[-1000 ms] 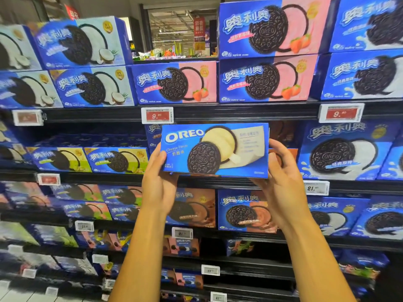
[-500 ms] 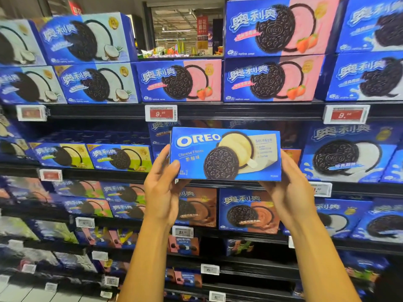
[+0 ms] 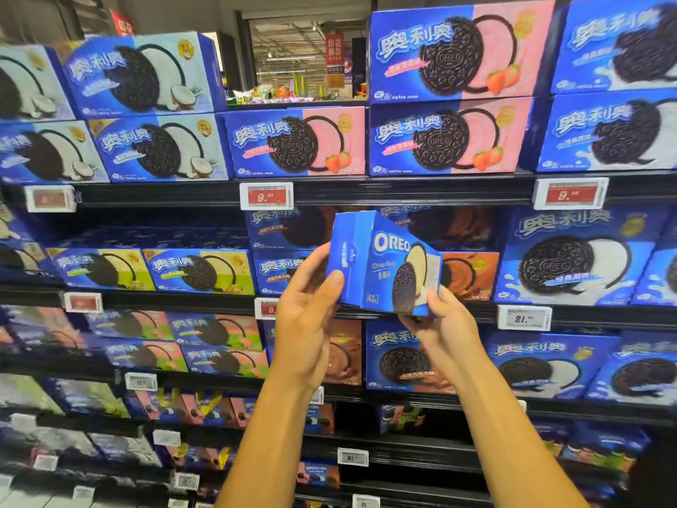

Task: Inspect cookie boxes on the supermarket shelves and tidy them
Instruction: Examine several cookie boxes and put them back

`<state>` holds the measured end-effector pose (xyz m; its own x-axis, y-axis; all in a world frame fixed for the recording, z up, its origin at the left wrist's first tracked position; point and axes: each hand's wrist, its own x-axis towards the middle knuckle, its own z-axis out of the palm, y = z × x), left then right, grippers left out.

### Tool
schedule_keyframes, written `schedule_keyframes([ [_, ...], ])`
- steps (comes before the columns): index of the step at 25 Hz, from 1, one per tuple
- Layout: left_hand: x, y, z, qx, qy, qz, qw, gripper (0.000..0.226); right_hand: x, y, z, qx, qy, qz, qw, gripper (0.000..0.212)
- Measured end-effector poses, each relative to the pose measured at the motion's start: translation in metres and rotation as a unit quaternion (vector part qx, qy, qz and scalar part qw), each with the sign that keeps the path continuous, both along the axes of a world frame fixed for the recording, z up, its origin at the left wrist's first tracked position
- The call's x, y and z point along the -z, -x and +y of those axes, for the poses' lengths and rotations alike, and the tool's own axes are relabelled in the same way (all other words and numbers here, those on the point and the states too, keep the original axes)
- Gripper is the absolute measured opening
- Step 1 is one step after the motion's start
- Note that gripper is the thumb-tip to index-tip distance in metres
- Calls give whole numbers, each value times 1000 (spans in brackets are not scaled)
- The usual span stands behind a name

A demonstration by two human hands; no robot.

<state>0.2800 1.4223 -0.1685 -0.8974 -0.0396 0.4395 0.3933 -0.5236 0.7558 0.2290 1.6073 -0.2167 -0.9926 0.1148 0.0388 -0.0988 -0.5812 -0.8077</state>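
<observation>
Both hands' grip (image 3: 311,317) (image 3: 445,324) — "OREO" cheese-flavour box (image 3: 388,265)

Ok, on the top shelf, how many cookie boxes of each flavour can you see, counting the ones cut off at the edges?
Coconut boxes: 4
Strawberry boxes: 3
Plain white cream boxes: 2
Total: 9

Blue cookie box (image 3: 384,265), angled, end-on
</observation>
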Motion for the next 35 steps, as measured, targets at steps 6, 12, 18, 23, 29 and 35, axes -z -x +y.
schedule_keyframes([
  [6, -8, -14, 19, 3, 7, 73, 997, 44, 2, 2, -6, -79, -3, 1, 997, 40],
  [12, -12, -22, 20, 19, 28, 76, 996, 44, 7, 3, -4, -104, 3, 27, 994, 30],
  [18, -15, -27, 16, 52, 30, 59, 996, 55, 0, -3, -1, -87, -10, 33, 996, 41],
  [23, -18, -26, 17, 46, 17, 36, 998, 48, -3, -5, 1, -65, -5, 48, 997, 37],
  [29, -9, -21, 5, 53, 46, 35, 997, 47, -12, -1, 12, -50, 32, 52, 997, 30],
  [35, 10, -25, -6, 112, 140, 68, 981, 69, -49, 5, 23, -21, -63, 108, 992, 32],
])
